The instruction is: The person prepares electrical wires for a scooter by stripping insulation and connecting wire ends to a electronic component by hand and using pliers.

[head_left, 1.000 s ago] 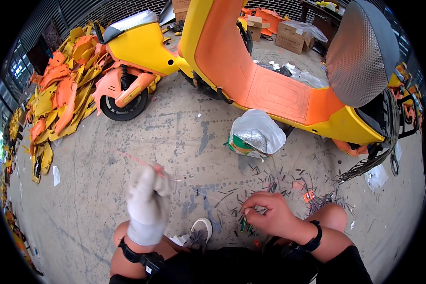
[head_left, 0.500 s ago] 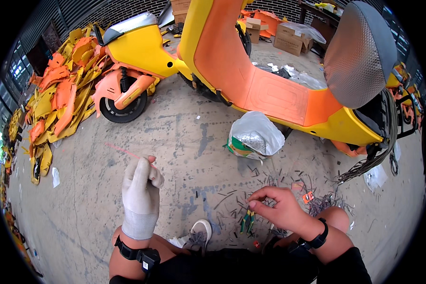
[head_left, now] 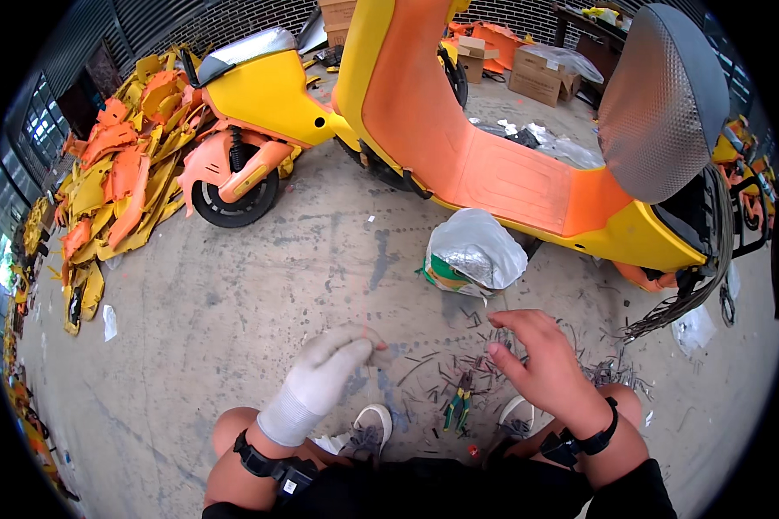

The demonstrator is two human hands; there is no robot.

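Observation:
My left hand [head_left: 333,363], in a pale glove with bare fingertips, is closed in a pinch over the floor between my knees. A thin pinkish strand, faint and blurred, shows by its fingertips. My right hand [head_left: 541,359] is bare, its thumb and forefinger apart with nothing visible between them. It hovers just below a bag-lined container [head_left: 478,251] with a green and white side. Pliers with green and yellow handles [head_left: 460,404] lie between my feet, left of the right hand. Around them are scattered short dark wire clippings [head_left: 433,363].
A yellow and orange scooter [head_left: 511,177] stands across the far side. Long dark cables [head_left: 710,277] hang at its right end. Piled yellow and orange panels [head_left: 130,173] rise at the left. Cardboard boxes [head_left: 535,78] sit at the back, and white plastic [head_left: 692,327] lies at the right.
My left hand has swung to the right and down, toward the middle. My right hand has risen slightly to the right, and its thumb and forefinger have parted.

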